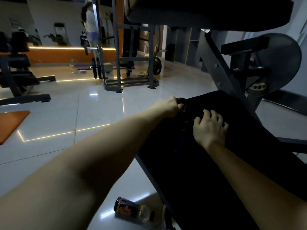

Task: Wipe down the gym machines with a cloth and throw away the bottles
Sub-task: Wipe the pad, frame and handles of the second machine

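Note:
A black padded bench [224, 171] of a gym machine runs from the lower right toward the middle. A dark cloth [186, 121] lies on its far end, hard to tell apart from the pad. My left hand [168, 107] grips the cloth's far corner at the pad's left edge. My right hand [210, 127] rests on the cloth a little nearer, fingers spread and lightly bent. A bottle [132, 211] with a dark label lies on its side on the floor beside the bench, below my left forearm.
The machine's grey frame and round disc [275, 63] rise behind the pad, with another pad overhead. A squat rack [118, 63] stands mid-floor, benches [16, 72] at left, an orange mat [11, 123] near the left edge. A person [89, 22] stands far back, near a bottle [74, 67] on the floor.

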